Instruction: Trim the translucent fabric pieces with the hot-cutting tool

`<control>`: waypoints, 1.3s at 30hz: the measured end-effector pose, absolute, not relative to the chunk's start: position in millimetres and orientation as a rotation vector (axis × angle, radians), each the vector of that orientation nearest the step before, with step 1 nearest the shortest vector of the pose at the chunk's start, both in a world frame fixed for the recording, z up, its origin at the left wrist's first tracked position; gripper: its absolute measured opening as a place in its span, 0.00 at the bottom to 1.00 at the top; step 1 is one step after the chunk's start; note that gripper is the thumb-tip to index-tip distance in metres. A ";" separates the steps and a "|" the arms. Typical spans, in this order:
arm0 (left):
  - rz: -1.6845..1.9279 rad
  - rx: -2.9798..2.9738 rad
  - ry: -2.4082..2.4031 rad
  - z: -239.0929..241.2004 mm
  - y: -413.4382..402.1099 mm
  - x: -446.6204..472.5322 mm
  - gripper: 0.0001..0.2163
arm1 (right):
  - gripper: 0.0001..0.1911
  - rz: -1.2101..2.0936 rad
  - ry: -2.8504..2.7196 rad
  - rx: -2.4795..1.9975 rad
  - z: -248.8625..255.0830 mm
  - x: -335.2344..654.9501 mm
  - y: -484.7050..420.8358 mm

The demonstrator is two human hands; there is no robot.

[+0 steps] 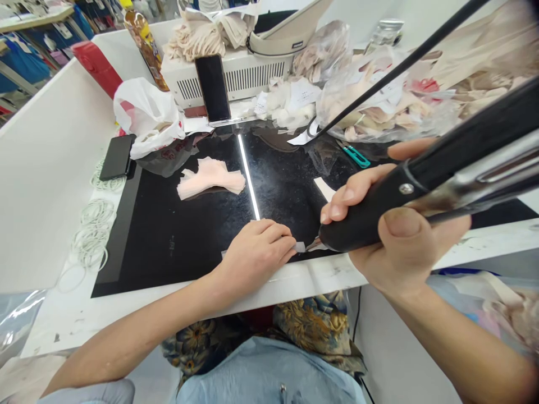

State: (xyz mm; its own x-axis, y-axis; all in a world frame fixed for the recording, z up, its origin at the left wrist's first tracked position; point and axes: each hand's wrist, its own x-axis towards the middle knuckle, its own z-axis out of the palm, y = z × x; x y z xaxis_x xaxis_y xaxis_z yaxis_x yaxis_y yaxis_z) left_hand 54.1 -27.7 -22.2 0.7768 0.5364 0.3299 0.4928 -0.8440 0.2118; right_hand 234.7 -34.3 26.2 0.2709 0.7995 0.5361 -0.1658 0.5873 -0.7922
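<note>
Black-handled tool [455, 151] in your R hand [400, 258], head view – fingers & thumb wrapped round it, metal tip angled toward a pale scrap [300, 247] at your L fingertips, near edge of the dark board [168, 235]. L hand [261, 247] lies low, fingers together; can't tell if anything's pinned under. Prob. mid-work on that scrap – next move calls for a steady L, tip off your fingers.
</note>
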 end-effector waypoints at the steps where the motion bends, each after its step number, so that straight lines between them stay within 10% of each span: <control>1: 0.580 2.855 0.826 -22.6 -27.8 54.1 0.11 | 0.23 0.719 -1.116 -0.691 26.1 234.7 -33.9; 39: 0.620 3.055 0.750 -26.6 -33.3 46.4 0.10 | 0.20 0.614 -1.082 -0.729 27.1 234.5 -29.4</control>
State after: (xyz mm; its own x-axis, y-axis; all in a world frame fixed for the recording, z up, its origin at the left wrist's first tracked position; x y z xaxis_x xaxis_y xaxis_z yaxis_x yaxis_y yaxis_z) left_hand 46.4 -33.3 -26.6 0.8161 0.4329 0.3830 0.4579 -0.8885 0.0285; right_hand 234.5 -29.4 27.1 0.3514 0.7529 0.5565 -0.0921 0.6193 -0.7797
